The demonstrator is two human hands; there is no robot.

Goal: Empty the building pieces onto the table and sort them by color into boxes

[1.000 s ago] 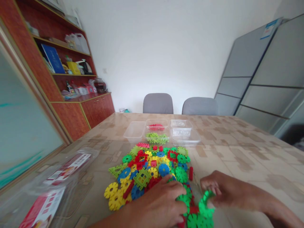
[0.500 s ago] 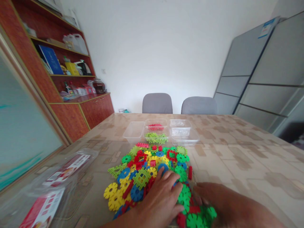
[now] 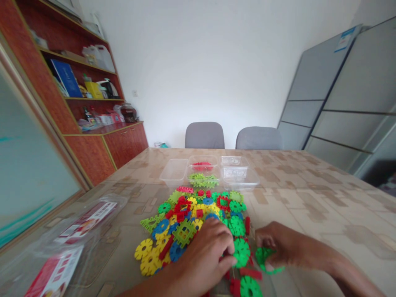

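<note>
Right hand (image 3: 283, 244): grip clenched on green notched discs (image 3: 262, 254), bright plastic, slotted rims, partly finger-covered, count unclear. They're just right of the mixed-colour pile (image 3: 185, 233) on the desk (image 3: 309, 194). Left hand (image 3: 210, 249) at the pile beside a green slotted wheel (image 3: 242, 253); can't tell if its grip holds anything.

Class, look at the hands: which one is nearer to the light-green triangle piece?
Left. The left hand is over the pile, to the right of the triangle piece; the right hand is farther right, just outside the pile, holding green plastic.
</note>
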